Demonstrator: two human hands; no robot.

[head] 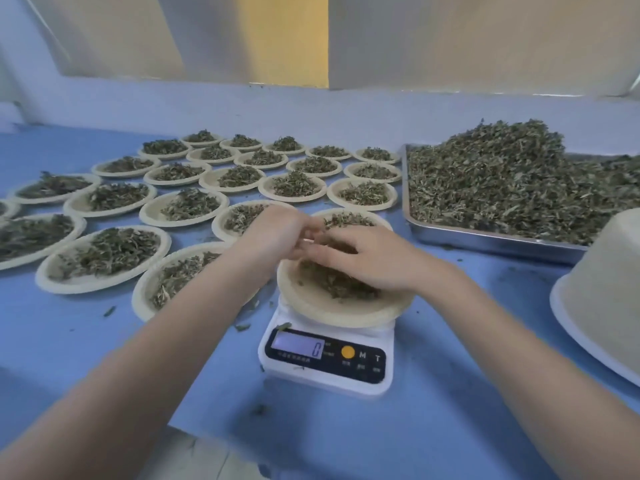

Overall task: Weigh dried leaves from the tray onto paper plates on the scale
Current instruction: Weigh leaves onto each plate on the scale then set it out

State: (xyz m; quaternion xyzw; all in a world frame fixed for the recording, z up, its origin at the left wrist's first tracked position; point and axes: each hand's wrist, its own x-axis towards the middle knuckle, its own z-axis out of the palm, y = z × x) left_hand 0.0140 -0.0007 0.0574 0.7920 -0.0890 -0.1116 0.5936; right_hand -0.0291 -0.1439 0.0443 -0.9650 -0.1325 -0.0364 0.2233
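Note:
A white digital scale (329, 362) stands near the table's front edge, its display reading 0. On it sits a paper plate (322, 306) holding a small heap of dried leaves (341, 284). My right hand (367, 258) lies flat over that heap with fingers spread and pointing left. My left hand (277, 233) hovers at the plate's far left edge, fingers loosely bent and meeting the right fingertips; whether it pinches leaves is unclear. A metal tray (485, 242) piled high with dried leaves (512, 181) stands at the right.
Several paper plates with leaf portions (110, 251) cover the blue table (104, 341) to the left and behind the scale. A stack of upturned paper plates (602, 289) stands at the right edge. Loose leaf bits (242, 327) lie around the scale.

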